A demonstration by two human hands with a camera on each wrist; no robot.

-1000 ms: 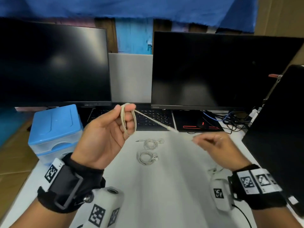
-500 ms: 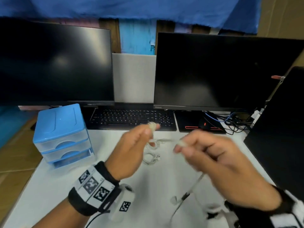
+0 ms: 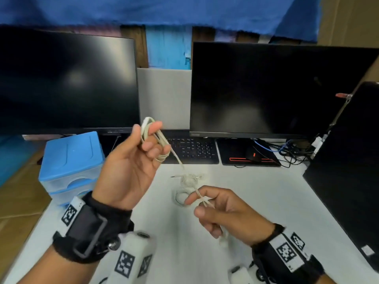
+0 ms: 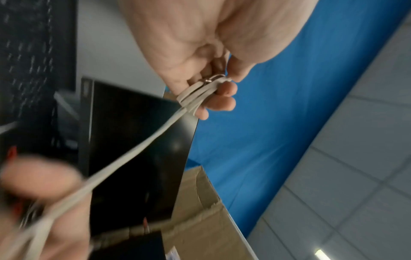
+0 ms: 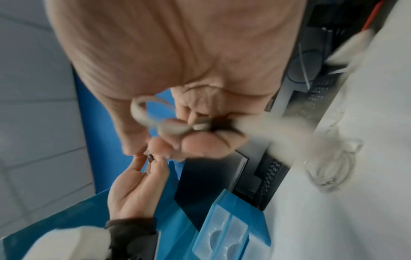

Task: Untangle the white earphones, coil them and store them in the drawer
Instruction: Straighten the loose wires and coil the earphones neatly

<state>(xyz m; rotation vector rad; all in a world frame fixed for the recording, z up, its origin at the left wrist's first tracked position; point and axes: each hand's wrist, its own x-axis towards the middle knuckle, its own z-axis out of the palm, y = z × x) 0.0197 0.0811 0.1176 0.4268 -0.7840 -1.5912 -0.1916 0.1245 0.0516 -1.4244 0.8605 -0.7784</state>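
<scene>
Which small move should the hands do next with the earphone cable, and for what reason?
Probably one more turn: the right hand should carry the free cable up and around the left hand's fingers. Several loops already sit there, but a loose length still runs between the hands.

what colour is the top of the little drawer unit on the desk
Blue, above clear drawers; the drawer unit shows best in the head view.

Earphones (image 3: 152, 138) off-white; drawer unit (image 3: 71, 160) blue top, translucent drawers; table (image 3: 256, 201) white; monitors (image 3: 266, 89) black.
</scene>
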